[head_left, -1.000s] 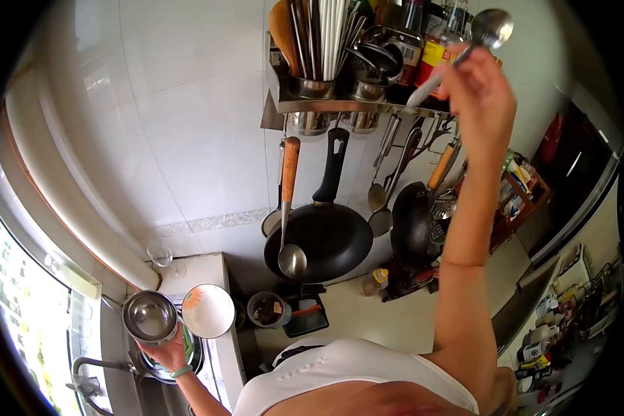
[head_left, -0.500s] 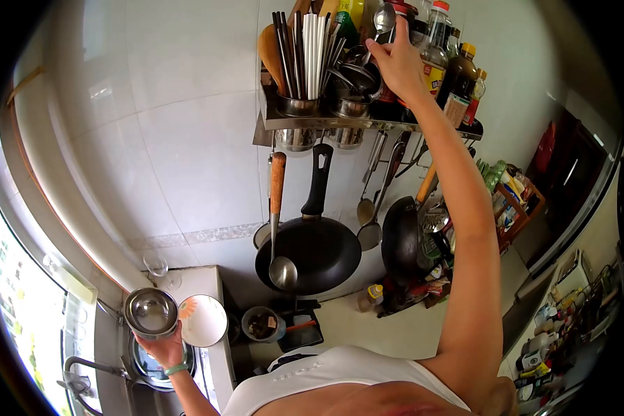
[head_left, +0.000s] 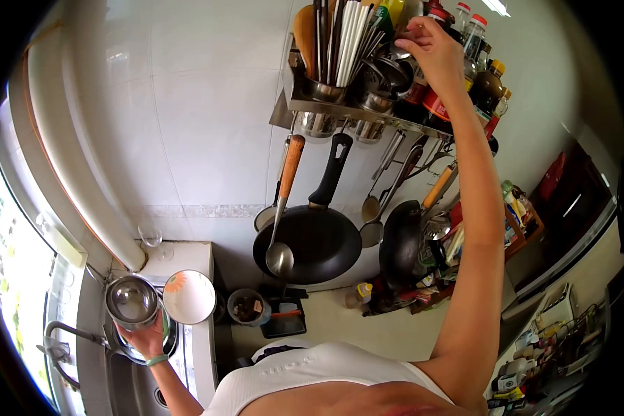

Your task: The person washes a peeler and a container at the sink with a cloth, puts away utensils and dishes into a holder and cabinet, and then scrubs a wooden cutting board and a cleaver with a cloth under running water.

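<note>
My left hand (head_left: 145, 338), at the lower left by the sink, grips a steel bowl (head_left: 130, 304) whose inside faces up. Just right of it is a white bowl with an orange flower (head_left: 189, 298); whether my fingers touch it too I cannot tell. My right hand (head_left: 431, 52) reaches up to the wall shelf, thumb and fingers closed in a pinch. Under the fingertips shows part of a shiny spoon (head_left: 399, 53), its handle hidden. Dark ladles and spoons (head_left: 390, 75) stand in a metal cup (head_left: 377, 102) just below that hand.
Chopsticks (head_left: 347, 41) fill another cup on the shelf (head_left: 326, 109); bottles (head_left: 489, 87) crowd its right end. Below hang a frying pan (head_left: 308, 246), a wooden-handled ladle (head_left: 279, 258) and a wok (head_left: 399, 243). At lower left are the sink (head_left: 128, 385), faucet (head_left: 59, 352) and a glass (head_left: 150, 234).
The spoon stood upright above the cup by my right hand; now it sits lower, mostly covered by the pinching fingers. The steel bowl has shifted slightly left, away from the white bowl. The view has tilted.
</note>
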The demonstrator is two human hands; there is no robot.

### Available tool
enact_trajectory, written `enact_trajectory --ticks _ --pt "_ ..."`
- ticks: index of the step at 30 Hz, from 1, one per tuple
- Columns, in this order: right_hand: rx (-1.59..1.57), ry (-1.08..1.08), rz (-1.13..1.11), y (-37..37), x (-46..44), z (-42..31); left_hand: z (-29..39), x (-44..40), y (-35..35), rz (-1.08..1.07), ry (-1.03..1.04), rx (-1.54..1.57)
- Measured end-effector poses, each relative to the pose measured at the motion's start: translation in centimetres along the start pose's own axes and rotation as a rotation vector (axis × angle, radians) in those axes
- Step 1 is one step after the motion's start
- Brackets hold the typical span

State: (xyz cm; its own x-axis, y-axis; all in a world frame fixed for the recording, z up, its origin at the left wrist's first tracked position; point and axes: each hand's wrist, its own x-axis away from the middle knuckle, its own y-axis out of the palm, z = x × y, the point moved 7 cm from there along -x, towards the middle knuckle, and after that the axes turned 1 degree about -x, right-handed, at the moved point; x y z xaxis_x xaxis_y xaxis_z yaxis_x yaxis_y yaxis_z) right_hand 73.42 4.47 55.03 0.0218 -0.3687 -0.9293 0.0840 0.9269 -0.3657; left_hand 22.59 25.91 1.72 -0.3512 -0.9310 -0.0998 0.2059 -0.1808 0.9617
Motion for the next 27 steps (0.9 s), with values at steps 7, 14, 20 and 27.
enact_trajectory --ticks 7,14,20,27 --pt "0.424 -0.192 -0.139 0.7 -0.3 3.5 2.1 0.4 -1.5 0.189 0.095 0.002" --pt "0.357 -0.415 -0.065 -3.3 -0.5 -3.2 3.5 1.6 -0.1 -0.043 0.018 0.088" --pt "-0.678 0.122 -0.573 11.7 20.8 -21.5 5.3 4.0 -3.7 0.055 0.178 0.112" --pt "-0.932 1.203 -1.627 40.4 58.7 -27.9 7.6 9.7 -4.3 0.142 0.333 0.089"
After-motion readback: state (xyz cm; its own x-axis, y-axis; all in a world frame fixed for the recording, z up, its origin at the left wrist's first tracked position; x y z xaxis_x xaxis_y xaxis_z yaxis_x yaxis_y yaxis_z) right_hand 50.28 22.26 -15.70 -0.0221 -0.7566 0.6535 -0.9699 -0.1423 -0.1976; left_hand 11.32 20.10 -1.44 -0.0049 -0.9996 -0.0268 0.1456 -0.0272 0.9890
